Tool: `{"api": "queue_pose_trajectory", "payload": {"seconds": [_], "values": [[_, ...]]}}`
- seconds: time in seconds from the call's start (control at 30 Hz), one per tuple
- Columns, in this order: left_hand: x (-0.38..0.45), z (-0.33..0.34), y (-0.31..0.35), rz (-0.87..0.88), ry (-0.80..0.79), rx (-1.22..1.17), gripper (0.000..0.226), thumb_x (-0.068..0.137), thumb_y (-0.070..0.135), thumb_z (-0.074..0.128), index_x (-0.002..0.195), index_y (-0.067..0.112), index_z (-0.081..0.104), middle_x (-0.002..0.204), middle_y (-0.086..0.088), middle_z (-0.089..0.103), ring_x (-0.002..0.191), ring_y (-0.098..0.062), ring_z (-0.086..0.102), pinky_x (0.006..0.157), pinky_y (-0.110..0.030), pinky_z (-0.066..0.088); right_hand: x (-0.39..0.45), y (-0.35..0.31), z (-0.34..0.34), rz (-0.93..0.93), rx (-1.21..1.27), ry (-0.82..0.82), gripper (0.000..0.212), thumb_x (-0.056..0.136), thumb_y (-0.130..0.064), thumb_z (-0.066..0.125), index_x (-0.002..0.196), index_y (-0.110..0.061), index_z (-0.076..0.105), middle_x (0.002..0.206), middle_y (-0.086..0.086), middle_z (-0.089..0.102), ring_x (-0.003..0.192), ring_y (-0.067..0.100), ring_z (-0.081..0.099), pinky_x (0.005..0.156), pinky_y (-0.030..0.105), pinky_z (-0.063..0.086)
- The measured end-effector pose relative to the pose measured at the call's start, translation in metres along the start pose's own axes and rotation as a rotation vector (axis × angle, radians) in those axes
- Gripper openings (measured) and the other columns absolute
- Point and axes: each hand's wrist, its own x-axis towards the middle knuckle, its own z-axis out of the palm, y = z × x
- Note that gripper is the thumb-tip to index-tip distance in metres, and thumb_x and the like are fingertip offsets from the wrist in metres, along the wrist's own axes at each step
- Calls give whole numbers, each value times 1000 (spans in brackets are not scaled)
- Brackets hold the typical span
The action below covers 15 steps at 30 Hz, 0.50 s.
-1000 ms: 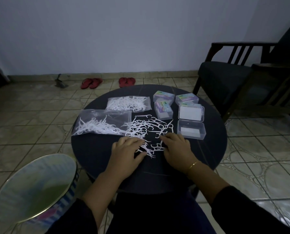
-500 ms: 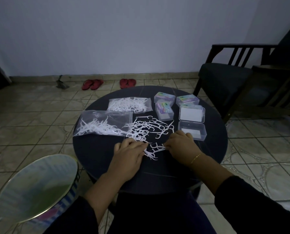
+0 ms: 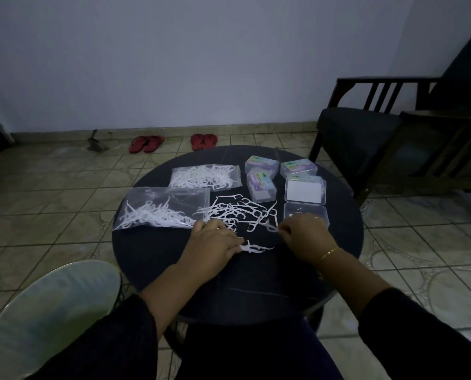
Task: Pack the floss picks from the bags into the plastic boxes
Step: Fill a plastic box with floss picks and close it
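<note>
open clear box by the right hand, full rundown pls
The open clear box is transparent plastic, rectangular with rounded corners, hinged open flat on the round dark table. The far half shows a white rectangle inside; the near half looks mostly empty. The right hand covers its near edge; contact unclear. Closed labelled boxes sit behind it.

Near edge: the dark worktop (image 3: 256, 286) lay bare between the forearms.
Centre: loose floss picks (image 3: 237, 212) sprawled between the left hand (image 3: 212, 242) and the right hand (image 3: 305, 237).
Left side: two bags (image 3: 160, 209) took up the worktop's far left part.
Right side: an open box (image 3: 305, 212) sat partly behind the right hand; closed boxes (image 3: 261, 174) crowded the far right.
Beyond: a chair (image 3: 379, 138) stood by the right edge, a bin (image 3: 50, 311) low at the left.
</note>
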Motion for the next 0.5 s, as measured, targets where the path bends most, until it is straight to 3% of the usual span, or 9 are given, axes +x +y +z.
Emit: {"api": "queue_pose_trajectory", "payload": {"seconds": [0.23, 0.5], "values": [[20, -9, 5, 33, -195, 27, 37, 91, 51, 51, 125, 39, 58, 126, 24, 50, 123, -9, 29, 87, -26, 10, 20, 37, -16, 172, -74, 129, 30, 97, -25, 46, 124, -29, 58, 120, -1, 57, 115, 21, 45, 96, 39, 35], [39, -16, 2, 138, -282, 119, 31, 91, 51, 50, 115, 39, 65, 115, 24, 55, 119, -6, 30, 95, -31, 19, 16, 47, -5, 175, -12, 77, 33, 97, -35, 44, 129, -35, 53, 133, -3, 49, 125, 19, 38, 101, 41, 29]]}}
